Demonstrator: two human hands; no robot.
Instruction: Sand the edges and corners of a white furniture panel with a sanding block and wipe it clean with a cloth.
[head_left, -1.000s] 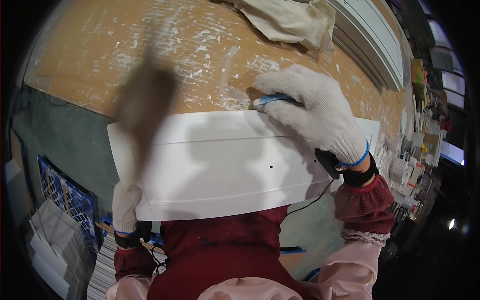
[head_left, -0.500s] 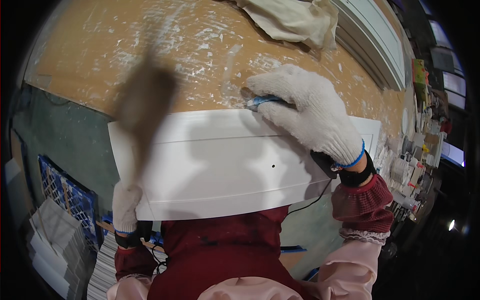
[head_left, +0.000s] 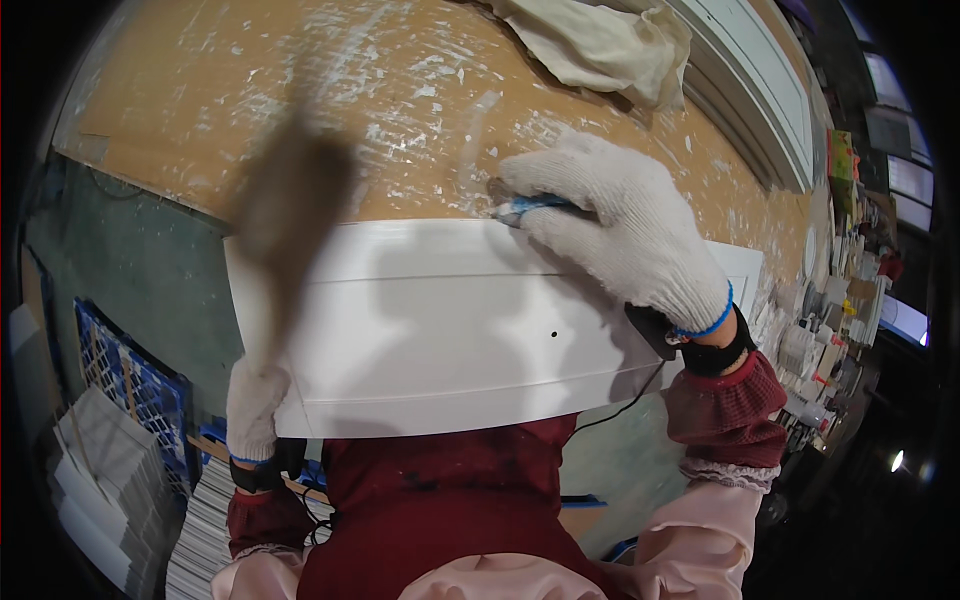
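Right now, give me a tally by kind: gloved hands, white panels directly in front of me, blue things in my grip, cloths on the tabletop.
Gloved hands: 2, left hand and right hand
White panel: 1
Small blue item, partly hidden: 1
Cream cloth: 1
Total: 5

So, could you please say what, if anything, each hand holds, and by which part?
The right hand pinches a blue object behind its tip. The left hand meets the white panel at its left edge; whether it grips is unclear.
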